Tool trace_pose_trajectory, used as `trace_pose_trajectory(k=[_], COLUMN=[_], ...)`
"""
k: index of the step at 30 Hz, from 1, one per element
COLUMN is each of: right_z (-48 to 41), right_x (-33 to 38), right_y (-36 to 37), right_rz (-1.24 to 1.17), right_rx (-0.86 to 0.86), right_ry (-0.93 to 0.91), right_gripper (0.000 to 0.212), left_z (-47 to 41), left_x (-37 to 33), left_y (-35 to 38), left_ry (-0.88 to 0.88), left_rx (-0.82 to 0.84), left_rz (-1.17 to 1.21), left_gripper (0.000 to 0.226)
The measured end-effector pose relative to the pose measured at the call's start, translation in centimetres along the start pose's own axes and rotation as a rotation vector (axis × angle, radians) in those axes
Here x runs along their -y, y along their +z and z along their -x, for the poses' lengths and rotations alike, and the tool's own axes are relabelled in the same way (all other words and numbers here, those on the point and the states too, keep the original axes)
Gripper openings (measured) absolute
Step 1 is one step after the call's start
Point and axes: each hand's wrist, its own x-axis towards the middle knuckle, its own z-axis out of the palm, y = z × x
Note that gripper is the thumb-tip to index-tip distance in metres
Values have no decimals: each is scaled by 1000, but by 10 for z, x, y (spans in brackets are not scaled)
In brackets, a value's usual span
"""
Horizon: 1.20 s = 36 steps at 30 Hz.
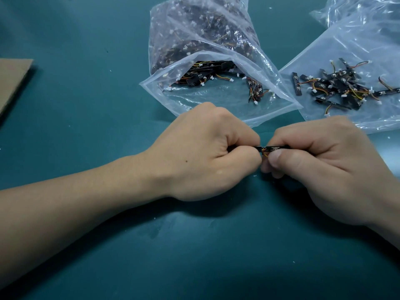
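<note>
My left hand [201, 156] and my right hand [329, 169] meet at the middle of the teal table. Between them they grip a thin black circuit strip [273, 147] with short orange and yellow wires at its middle. My left hand's curled fingers hide the strip's left end. My right thumb and forefinger pinch its right part. The strip shows a small gap or notch just right of my left fingers; whether it is one piece or two I cannot tell.
An open clear plastic bag [207, 68] full of the same black wired strips lies behind my hands. To the right, a loose pile of strips [337, 87] rests on another flat plastic bag [368, 46]. A cardboard piece [10, 81] sits at the left edge.
</note>
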Motion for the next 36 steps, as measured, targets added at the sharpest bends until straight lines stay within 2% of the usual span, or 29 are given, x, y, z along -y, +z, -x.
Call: trace_pose_trajectory(k=[7, 12, 23, 36], right_z=[1, 1, 1, 0], right_x=[0, 2, -1, -2], right_y=[0, -1, 0, 0], right_rz=[19, -6, -18, 34], right_rx=[-10, -11, -8, -9], right_ry=[-2, -9, -12, -42], right_gripper=[34, 25, 33, 30], left_z=[0, 1, 1, 0], left_x=[0, -1, 0, -1], left_y=[1, 0, 1, 1], left_ry=[16, -2, 4, 11], left_rx=[-8, -16, -8, -22], left_rz=[1, 24, 10, -3], left_gripper=[30, 28, 29, 32])
